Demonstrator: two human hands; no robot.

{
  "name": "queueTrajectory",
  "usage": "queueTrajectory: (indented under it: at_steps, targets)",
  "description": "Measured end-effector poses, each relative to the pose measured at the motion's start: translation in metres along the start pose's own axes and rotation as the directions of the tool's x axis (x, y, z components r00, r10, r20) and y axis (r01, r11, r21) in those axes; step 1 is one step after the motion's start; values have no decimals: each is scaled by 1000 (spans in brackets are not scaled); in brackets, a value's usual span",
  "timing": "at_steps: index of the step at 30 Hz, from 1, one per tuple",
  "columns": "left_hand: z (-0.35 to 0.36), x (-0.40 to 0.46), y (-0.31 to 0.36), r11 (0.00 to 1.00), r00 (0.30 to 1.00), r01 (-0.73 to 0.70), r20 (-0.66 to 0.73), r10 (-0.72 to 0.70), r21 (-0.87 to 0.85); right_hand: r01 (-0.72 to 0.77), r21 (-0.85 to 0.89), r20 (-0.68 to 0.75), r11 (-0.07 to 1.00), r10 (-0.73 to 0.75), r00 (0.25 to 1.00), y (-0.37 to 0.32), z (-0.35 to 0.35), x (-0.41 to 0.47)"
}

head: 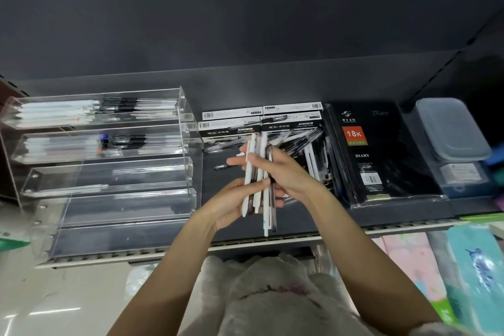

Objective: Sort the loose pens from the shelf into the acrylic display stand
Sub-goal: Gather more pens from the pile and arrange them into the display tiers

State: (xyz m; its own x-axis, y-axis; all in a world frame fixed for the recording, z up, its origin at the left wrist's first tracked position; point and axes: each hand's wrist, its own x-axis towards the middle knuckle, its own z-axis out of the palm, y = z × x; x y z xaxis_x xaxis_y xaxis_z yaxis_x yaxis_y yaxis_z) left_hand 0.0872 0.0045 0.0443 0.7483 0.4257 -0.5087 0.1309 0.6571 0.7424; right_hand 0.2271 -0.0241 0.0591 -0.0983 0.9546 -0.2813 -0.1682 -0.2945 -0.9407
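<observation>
We see both hands on 1 bundle of pens (259,177) in front of the shelf. The left hand (231,204) cups the lower half, fingers curled round the barrels from below. The right hand (278,169) closes over the upper half from the right, fingers wrapped across the front; 1 finger points left past the bundle. So each grip is clamped on the same bundle, neither free.

Long axis of the bundle runs near vertical in view, tilted a little, tips hanging below the left palm. Mix of white and dark barrels; exact count is hard to read, they overlap.

The key relation: the acrylic display stand (109,161) sits to the left of the bundle, well apart, and its trays run left-right. The pens lie across that direction, so we judge the bundle needs about a quarter turn before any pen drops in a tray. The left hand is nearer the stand.

Top 2 trays hold pens already; the lower trays look nearly bare, though clear walls and glare make that uncertain.

Behind the hands, a loose pile of pens (305,144) stays on the shelf (272,237), partly hidden by the right hand. Pen boxes (231,128) sit behind it, black diary (376,155) to the right.
</observation>
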Motion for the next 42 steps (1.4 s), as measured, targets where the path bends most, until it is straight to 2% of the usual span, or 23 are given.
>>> queueTrajectory:
  at_steps: [2, 4, 7, 10, 13, 20, 27, 31, 37, 39, 42]
  targets:
    - [4, 0, 2, 997, 1000, -9, 17, 7, 81, -16, -69, 40, 997, 18, 999, -2, 0, -1]
    - [7, 0, 3, 994, 1000, -23, 13, 22, 107, -26, -75, 18, 997, 27, 999, -2, -3, 1]
    - [9, 0, 2, 999, 999, -28, -25, 27, -22, -37, -93, -90, 995, 28, 995, -1, -14, 0]
    - [9, 1, 0, 984, 999, -37, -45, 29, -174, 23, -178, -172, 984, -54, 984, -1, -28, -2]
    - [12, -1, -1, 975, 999, -30, -41, 21, -218, 25, -202, -156, 979, -57, 986, -7, -34, -5]
    - [13, -8, 2, 992, 998, -11, 59, 18, -126, -50, -316, -49, 947, 36, 998, -22, -37, -7]
    - [15, -9, -8, 985, 989, -13, 139, 38, -174, -13, -311, -142, 950, -33, 989, -31, -35, -4]
    - [13, -11, -12, 973, 985, -30, 161, 68, -227, 2, -302, -77, 953, -27, 997, -32, -34, -4]
    - [8, -13, -18, 974, 981, -29, 182, 71, -227, 102, -469, 81, 877, -73, 994, -40, -41, 3]
    - [10, -14, -18, 984, 987, -19, 156, 48, -179, 166, -562, 142, 810, -103, 984, -48, -38, 7]
    - [13, -14, -20, 992, 991, -8, 133, 25, -128, 276, -732, 274, 623, -101, 956, -58, -32, 15]
